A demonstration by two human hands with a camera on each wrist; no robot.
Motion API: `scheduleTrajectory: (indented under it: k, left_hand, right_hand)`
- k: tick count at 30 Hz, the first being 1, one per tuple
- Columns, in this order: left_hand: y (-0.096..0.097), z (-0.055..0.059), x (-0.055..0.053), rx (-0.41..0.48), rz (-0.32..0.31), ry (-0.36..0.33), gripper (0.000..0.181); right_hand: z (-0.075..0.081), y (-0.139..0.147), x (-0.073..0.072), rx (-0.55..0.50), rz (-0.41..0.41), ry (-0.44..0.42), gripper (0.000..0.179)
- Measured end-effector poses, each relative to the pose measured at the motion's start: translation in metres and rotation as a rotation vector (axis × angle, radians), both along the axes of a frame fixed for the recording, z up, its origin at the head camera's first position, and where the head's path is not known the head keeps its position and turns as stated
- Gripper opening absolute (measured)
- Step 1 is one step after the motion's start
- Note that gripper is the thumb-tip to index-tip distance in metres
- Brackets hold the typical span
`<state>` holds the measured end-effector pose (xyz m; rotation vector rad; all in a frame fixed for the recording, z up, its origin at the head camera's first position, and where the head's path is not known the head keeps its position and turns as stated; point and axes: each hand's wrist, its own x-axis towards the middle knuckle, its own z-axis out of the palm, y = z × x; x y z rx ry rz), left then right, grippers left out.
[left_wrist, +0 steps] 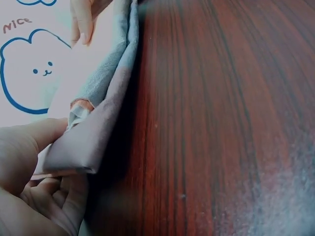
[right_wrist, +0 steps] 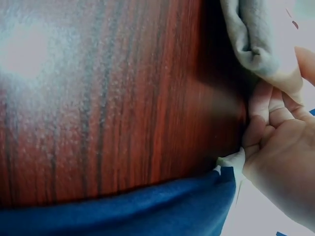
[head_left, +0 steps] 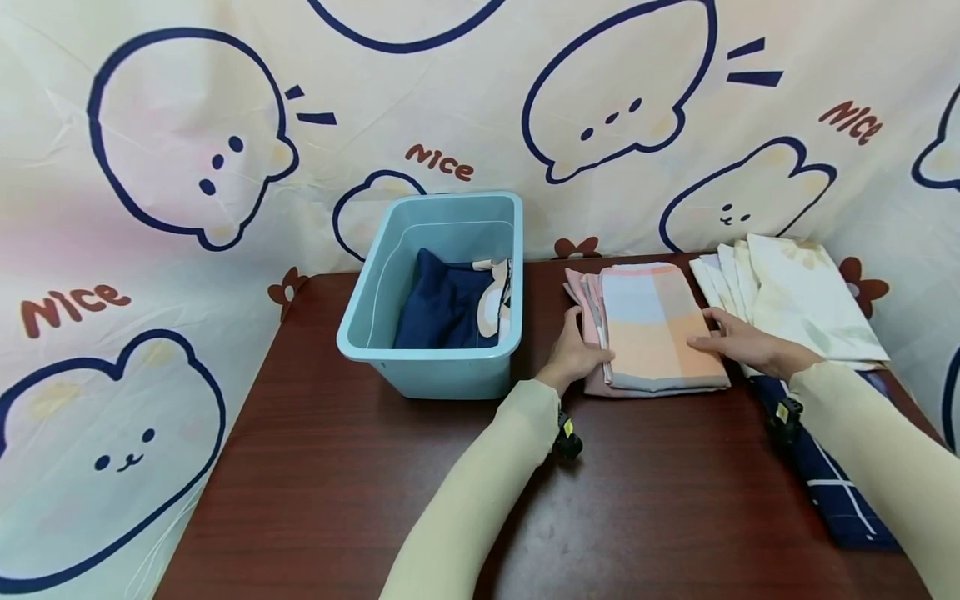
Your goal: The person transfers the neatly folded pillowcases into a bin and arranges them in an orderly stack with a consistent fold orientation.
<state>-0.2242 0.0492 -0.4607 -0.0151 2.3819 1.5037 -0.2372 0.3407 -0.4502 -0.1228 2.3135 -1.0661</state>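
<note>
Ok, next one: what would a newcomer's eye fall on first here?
Probably the pale backdrop behind the table, with its big navy-outlined cartoon drawings and red "Nice" lettering. Next comes the light-blue bin near the table's back edge, with dark blue fabric inside. To its right, the left hand and right hand grip opposite sides of a folded pastel checked cloth.

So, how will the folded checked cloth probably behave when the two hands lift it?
The cloth will probably sag between the hands, since its folds look soft. Its layers may slip apart, because they lie unevenly near the left hand. It seems unlikely to roll, as it lies flat on the table.
</note>
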Motion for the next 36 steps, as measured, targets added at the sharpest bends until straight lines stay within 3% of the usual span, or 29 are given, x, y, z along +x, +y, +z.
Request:
scheduleTrajectory:
  k: [7,15,27,36]
  left_hand:
    - [-0.006,-0.001,0.000,0.066,-0.028,0.008,0.091]
    - [-0.007,-0.006,0.000,0.108,-0.015,0.000,0.091]
    - [-0.008,0.006,0.003,0.176,-0.017,0.004,0.090]
    - [-0.005,0.017,0.010,0.199,-0.032,-0.027,0.089]
  right_hand:
    - [-0.001,-0.003,0.001,-0.022,-0.010,0.034,0.079]
    - [0.007,-0.011,0.008,-0.034,-0.014,0.081,0.079]
    - [0.016,-0.020,0.019,-0.157,-0.082,0.120,0.072]
    - [0.023,-0.014,0.027,-0.120,-0.100,0.163,0.062]
